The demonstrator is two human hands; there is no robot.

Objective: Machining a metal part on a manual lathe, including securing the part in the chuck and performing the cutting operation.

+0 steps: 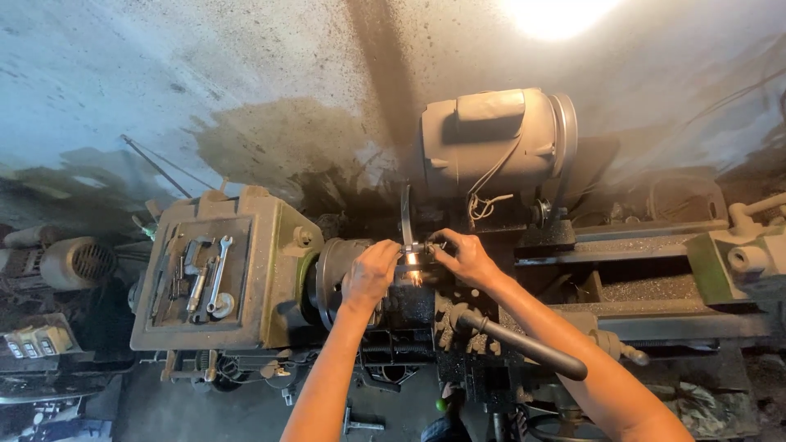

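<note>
Stained, oil-spattered pale concrete wall (246, 74), bright lamp glare (557, 12) high on that wall, dark soot streak (381, 65) left of the glare, grimy dark floor (164, 409) far below the wall.

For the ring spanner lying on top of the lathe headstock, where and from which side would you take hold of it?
Grip the spanner by its thin shaft, midway along, coming straight down from above. It lies flat on the headstock with other tools close on its left, so a side approach looks blocked; the right side seems freer. Both hands, left hand and right hand, are busy at the chuck.
</note>
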